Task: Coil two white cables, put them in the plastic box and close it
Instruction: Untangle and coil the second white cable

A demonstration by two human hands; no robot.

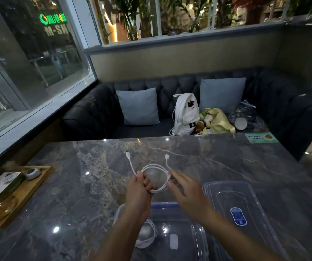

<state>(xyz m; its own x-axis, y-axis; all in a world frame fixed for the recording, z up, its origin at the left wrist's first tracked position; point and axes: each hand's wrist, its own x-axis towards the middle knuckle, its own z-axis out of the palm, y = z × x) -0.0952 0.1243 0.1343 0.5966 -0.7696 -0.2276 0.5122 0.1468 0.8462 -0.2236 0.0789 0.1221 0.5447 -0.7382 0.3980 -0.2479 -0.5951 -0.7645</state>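
Observation:
My left hand point(139, 187) grips a coiled white cable point(154, 167) above the table, both plug ends sticking up and away. My right hand point(187, 193) is beside the coil's right side with fingers spread, fingertips near or touching the loop. A second coiled white cable point(147, 240) lies in the left part of the clear plastic box point(194, 234), which stands open near the front edge, partly hidden by my forearms. The box's clear lid point(232, 202) with a blue label lies flat to the right of the box.
The grey marble table point(95, 185) holds a wooden tray point(25, 193) with small items at the left edge. A green card point(260, 138) lies at the far right. Behind the table, a dark sofa point(95, 113) carries cushions, a white backpack point(186, 113) and bags.

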